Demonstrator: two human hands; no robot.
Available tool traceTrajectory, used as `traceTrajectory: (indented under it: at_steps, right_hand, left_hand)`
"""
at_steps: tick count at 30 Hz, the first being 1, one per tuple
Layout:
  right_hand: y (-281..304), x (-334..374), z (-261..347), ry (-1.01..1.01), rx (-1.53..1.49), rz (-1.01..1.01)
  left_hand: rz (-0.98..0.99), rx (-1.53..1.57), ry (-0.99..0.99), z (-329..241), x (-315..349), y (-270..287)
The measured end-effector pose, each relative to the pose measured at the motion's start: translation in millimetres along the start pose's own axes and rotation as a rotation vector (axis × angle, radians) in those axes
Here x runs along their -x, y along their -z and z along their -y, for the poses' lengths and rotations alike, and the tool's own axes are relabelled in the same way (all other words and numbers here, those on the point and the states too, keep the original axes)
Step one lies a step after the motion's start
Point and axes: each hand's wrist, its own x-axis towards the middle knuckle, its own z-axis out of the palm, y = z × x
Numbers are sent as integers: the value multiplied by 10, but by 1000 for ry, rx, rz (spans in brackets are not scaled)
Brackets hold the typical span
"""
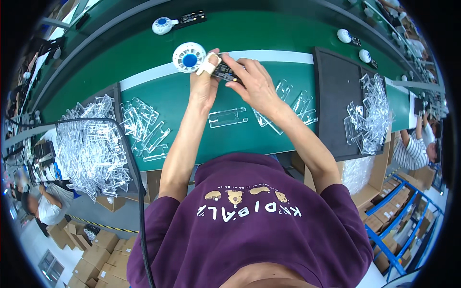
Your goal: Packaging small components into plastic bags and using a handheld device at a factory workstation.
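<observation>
Close together over the green table (182,149), our two hands work on a single assembly: a white round device (190,58) with a blue centre, joined to a dark circuit board (224,71). Our left hand (205,85) is closed on the device near its neck, where the board meets the round head. A cream-coloured band (207,65) shows at our left thumb; we cannot tell whether it is wrapped around the thumb or lies against it. Our right hand (255,82) pinches the board, index finger along the upper side and thumb along the lower. The round head is to the left of both hands, above the pale stripe (144,78) that crosses the table.

Between our forearms lies one clear plastic frame (227,117), flat and alone. A loose scatter of clear pieces (144,127) is to the left, and more clear pieces (301,103) lie beside and partly behind our right forearm. Further left we see a large clear heap (91,149); on the right, a dark tray (334,103) bears a smaller clear pile (373,113). Another blue-centred device (163,25) with its board lies beyond our hands, and two white devices (345,35) rest at the far right.
</observation>
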Motion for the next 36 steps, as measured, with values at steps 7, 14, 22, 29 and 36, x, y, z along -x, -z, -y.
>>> traceTrajectory:
  at_steps: [7, 14, 22, 29, 36]
  right_hand:
    - [-369, -109, -144, -901, -1231, -600]
    - [-411, -234, -174, -951, -1226, -647]
    - [-83, -149, -1038, -737, -105, -192]
    - [102, 764, -816, -984, 373, 344]
    - [-227, 815, -714, -817, 280, -150]
  left_hand:
    - [-175, -216, -298, 53, 99, -383]
    - [-94, -592, -527, 157, 197, -500]
    - [-344, -483, -135, 255, -1482, -25]
    - [-483, -1734, -480, -346, -2292, 744]
    - [-1624, -1845, -796, -1854, -1981, 2157]
